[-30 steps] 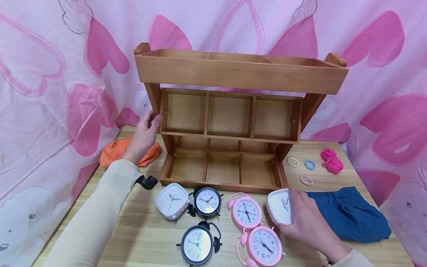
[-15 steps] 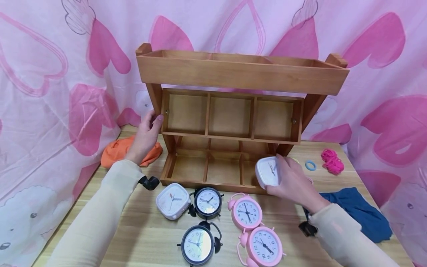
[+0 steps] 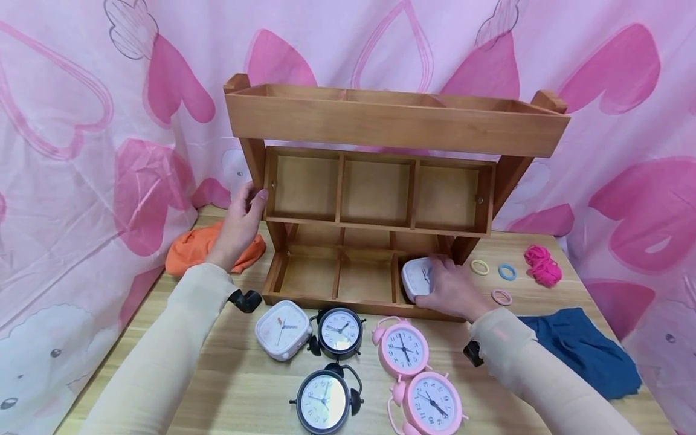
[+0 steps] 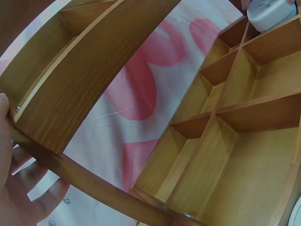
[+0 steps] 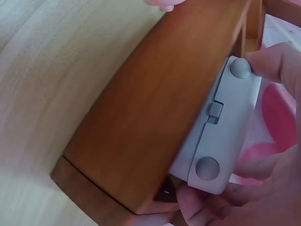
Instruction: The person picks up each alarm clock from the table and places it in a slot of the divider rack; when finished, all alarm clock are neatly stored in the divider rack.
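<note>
My right hand grips a white square alarm clock by its edges, low in the right compartment of the bottom tier. In the right wrist view the white clock's underside shows two round feet and a small switch, and it sits partly behind the tier's front board. My left hand holds the left upright of the wooden three-tier rack, thumb on one side and fingers behind. A second white clock lies face up in front of the rack.
Two black twin-bell clocks and two pink ones lie on the table before the rack. An orange cloth is at left. To the right are a blue cloth, pink yarn and small hair ties.
My right hand has lifted the white clock from the table beside the pink clocks and moved it forward and left into the bottom right compartment. The left hand stays on the rack.
</note>
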